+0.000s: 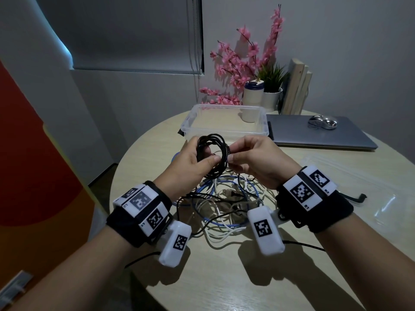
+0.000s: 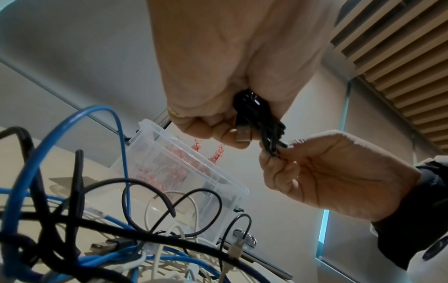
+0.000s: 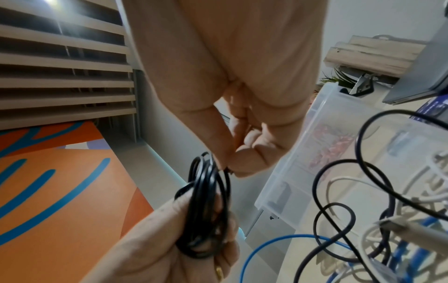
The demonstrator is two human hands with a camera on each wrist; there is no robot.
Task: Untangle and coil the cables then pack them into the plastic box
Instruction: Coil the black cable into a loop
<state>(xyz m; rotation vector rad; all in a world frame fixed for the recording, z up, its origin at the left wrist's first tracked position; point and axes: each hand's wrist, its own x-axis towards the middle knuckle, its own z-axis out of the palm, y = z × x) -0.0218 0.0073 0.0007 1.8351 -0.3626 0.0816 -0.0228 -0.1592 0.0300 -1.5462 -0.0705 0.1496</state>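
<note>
Round wooden desk (image 1: 224, 277) carries my clear plastic box (image 1: 224, 121) at the far side, and a tangle of blue, white and black cables (image 1: 224, 212). Above it my left hand (image 1: 190, 164) grips an upright black cable coil (image 1: 215, 156), USB plug (image 2: 243, 134) sticking out; my right hand (image 1: 258, 162) fingers (image 3: 232, 162) pinch its edge.

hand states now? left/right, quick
Left hand: closed, gripping the black coil.
Right hand: closed, fingers pinching the same coil.
</note>
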